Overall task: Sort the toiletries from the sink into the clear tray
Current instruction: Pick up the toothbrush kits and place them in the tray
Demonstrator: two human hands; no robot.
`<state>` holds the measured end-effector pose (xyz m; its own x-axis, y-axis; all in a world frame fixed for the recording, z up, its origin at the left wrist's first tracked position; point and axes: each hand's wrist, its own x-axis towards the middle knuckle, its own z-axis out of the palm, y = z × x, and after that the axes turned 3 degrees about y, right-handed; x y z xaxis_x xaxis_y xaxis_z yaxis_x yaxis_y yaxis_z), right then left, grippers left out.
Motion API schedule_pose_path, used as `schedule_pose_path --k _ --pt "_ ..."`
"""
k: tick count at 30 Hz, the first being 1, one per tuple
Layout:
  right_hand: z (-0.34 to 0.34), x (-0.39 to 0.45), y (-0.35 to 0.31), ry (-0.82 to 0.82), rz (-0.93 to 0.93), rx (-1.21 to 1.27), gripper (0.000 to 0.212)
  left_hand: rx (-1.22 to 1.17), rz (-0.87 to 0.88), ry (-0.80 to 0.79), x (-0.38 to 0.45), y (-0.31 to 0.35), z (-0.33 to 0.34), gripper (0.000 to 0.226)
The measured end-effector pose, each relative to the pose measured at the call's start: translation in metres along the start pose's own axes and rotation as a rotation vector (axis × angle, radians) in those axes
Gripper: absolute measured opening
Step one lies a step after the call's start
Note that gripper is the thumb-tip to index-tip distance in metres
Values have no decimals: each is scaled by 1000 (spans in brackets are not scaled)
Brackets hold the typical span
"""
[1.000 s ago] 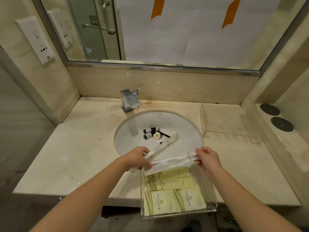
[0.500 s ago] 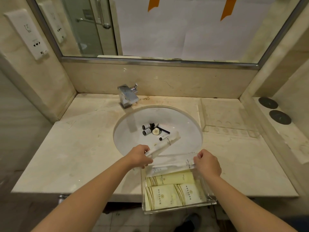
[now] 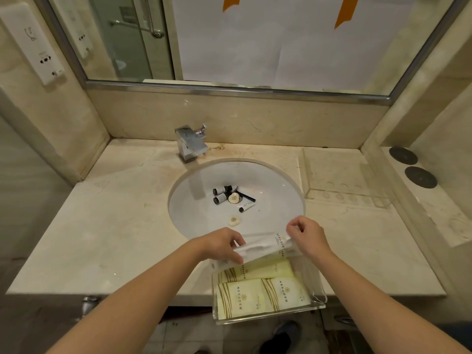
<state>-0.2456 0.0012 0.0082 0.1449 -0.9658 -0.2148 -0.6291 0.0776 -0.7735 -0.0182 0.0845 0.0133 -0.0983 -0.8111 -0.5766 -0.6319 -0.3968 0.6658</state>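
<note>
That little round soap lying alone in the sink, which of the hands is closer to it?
Left. The left hand is just below the round soap, gripping the white packets. The right hand is farther off to its right, pinching their other end.

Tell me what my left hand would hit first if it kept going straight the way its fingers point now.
Probably your right hand: the left hand points rightward along the white packet both hold above the clear tray, though depth is unclear.
</note>
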Motion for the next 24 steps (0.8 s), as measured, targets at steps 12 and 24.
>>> schedule_pose_path --k 12,24 --pt "5 -16 29 -22 -144 -636 13 556 100 95 5 -7 21 22" --pt "18 -17 30 -91 -295 -785 22 623 171 128 6 -17 18 11"
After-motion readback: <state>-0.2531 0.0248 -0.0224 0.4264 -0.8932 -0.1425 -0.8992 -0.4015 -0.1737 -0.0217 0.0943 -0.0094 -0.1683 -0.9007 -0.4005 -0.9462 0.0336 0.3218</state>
